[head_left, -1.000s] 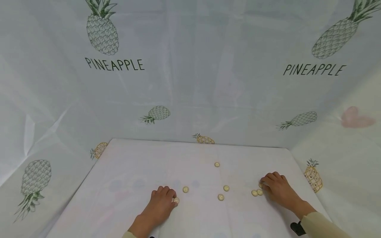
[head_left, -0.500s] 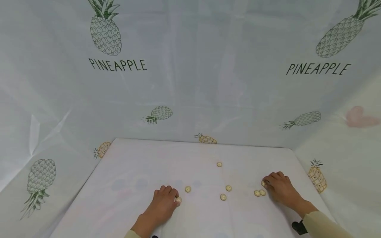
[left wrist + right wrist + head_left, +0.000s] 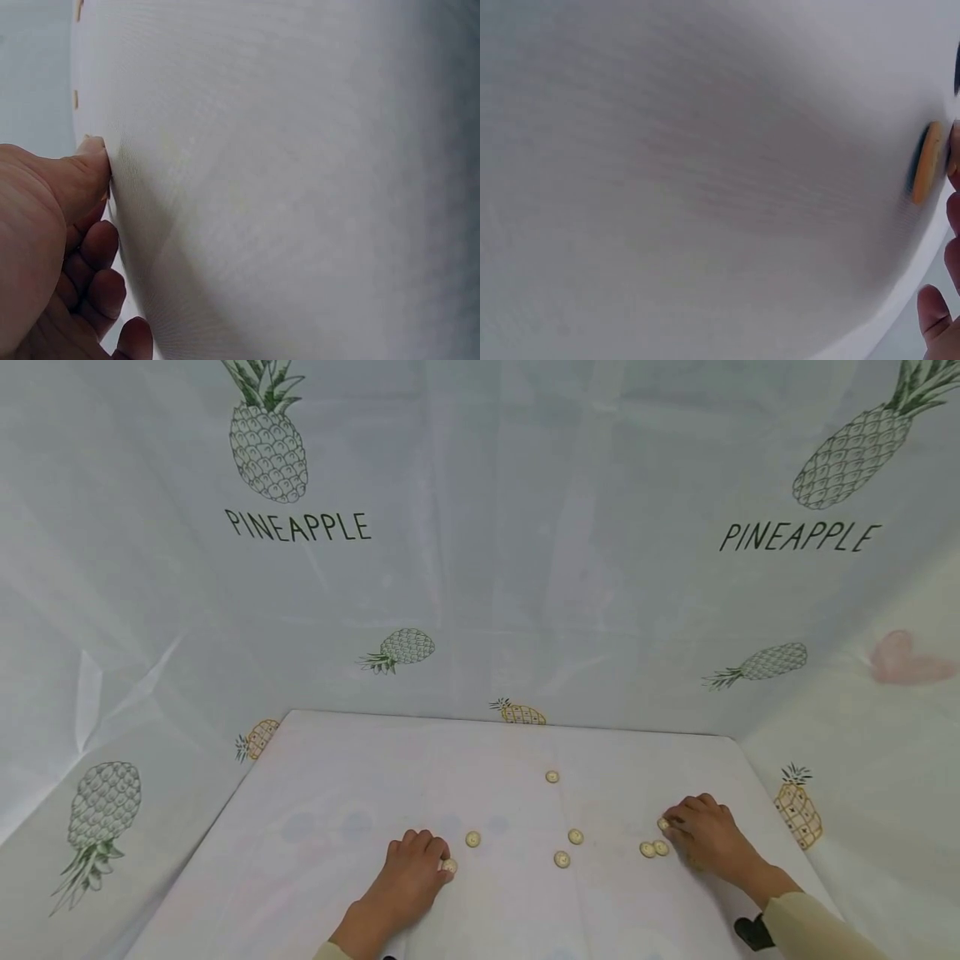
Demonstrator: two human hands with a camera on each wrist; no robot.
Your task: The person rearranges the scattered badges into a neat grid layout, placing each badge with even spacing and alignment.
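Several small round pale wooden discs with a ring and a mark on top lie on the white-covered table. My left hand (image 3: 412, 872) pinches one disc (image 3: 449, 866) between thumb and forefinger, low at the tabletop. In the left wrist view that thumb (image 3: 90, 169) presses down and hides most of the piece. At the right, my right hand (image 3: 708, 835) holds another disc (image 3: 663, 824) at its fingertips. Two touching discs (image 3: 654, 849) lie just left of that hand. The right wrist view shows a disc (image 3: 926, 163) seen edge-on near the fingers.
One disc (image 3: 473, 839) lies right of the left hand. Two more, a nearer disc (image 3: 562, 859) and a disc behind it (image 3: 575, 837), sit mid-table, with a far disc (image 3: 552, 777) beyond. Pineapple-printed white sheeting (image 3: 517, 568) hangs behind and along both sides.
The head view has shifted slightly. The disc at my right fingertips shows more and sits a little farther away than a second ago; my left hand holds still.
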